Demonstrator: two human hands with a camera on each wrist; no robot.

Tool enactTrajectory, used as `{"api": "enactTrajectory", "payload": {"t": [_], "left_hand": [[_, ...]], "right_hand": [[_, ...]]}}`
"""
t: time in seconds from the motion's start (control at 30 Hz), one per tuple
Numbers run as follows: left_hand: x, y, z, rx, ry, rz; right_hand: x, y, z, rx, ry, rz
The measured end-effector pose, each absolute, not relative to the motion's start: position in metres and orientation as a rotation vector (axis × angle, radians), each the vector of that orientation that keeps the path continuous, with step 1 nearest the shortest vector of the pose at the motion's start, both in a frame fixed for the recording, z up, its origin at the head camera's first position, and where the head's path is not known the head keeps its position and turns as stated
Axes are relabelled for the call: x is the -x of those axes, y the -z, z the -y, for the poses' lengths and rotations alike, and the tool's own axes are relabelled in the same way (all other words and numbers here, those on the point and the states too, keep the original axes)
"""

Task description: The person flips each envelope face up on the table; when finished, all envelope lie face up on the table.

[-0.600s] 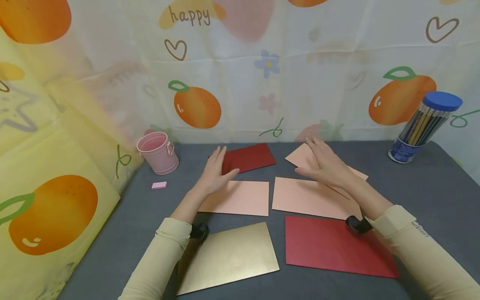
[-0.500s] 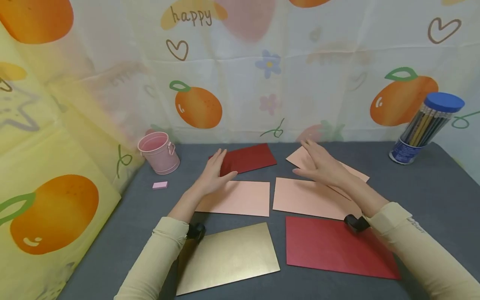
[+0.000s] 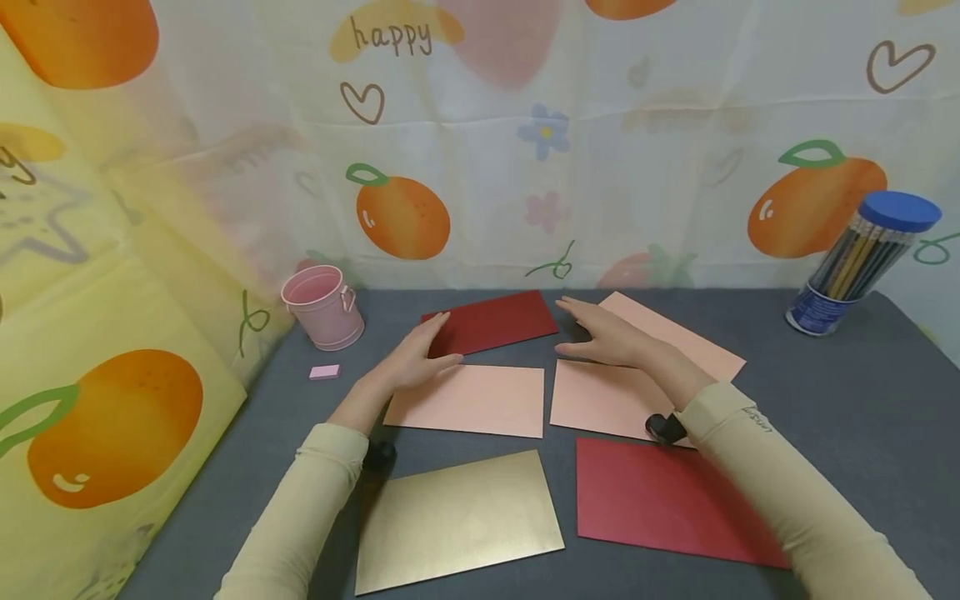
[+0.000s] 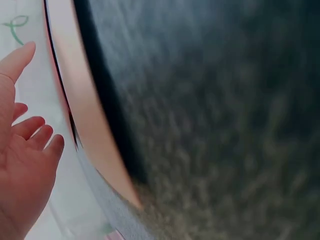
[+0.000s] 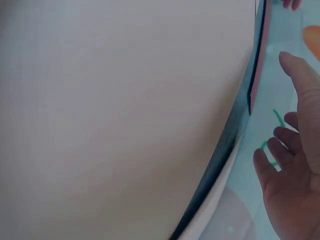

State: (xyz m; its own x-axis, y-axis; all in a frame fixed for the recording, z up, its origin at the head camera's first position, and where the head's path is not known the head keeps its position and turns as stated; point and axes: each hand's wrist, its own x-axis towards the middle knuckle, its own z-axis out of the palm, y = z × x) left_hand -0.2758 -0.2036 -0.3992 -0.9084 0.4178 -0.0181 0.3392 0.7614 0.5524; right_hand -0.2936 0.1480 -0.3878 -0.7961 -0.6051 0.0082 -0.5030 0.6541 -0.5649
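My left hand (image 3: 420,354) has its fingers straight and holds nothing. It is over the left end of a flat dark red card (image 3: 498,321), its thumb overlapping the near pink card (image 3: 480,404). My right hand (image 3: 607,335), thumb spread and also holding nothing, is just right of the dark red card. Below it lies a second pink card (image 3: 600,396), and a third pink card (image 3: 675,329) lies slanted behind it, partly covered by the hand. The left wrist view shows my left hand (image 4: 27,170) apart from the cards. My right hand (image 5: 295,170) shows likewise in its own view.
A gold card (image 3: 461,525) and a larger red card (image 3: 667,500) lie at the front. At the back left are a small pink bucket (image 3: 326,312) and a pink eraser-like block (image 3: 325,372). A blue-lidded tub of pencils (image 3: 862,258) stands at the back right.
My right hand has moved left and nearer, from over the slanted pink card toward the dark red card. My left hand has shifted slightly left. The cards stay where they were.
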Motion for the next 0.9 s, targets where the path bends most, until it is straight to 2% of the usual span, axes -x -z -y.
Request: {"api": "enactTrajectory", "payload": {"t": [0.4, 0.9], "left_hand": [[0.286, 0.405, 0.213, -0.538, -0.726, -2.812], [0.288, 0.407, 0.214, -0.525, -0.637, -2.820]], "right_hand": [[0.318, 0.403, -0.124, 0.877, 0.765, -2.716], [0.325, 0.401, -0.108, 0.804, 0.697, -2.708]]}}
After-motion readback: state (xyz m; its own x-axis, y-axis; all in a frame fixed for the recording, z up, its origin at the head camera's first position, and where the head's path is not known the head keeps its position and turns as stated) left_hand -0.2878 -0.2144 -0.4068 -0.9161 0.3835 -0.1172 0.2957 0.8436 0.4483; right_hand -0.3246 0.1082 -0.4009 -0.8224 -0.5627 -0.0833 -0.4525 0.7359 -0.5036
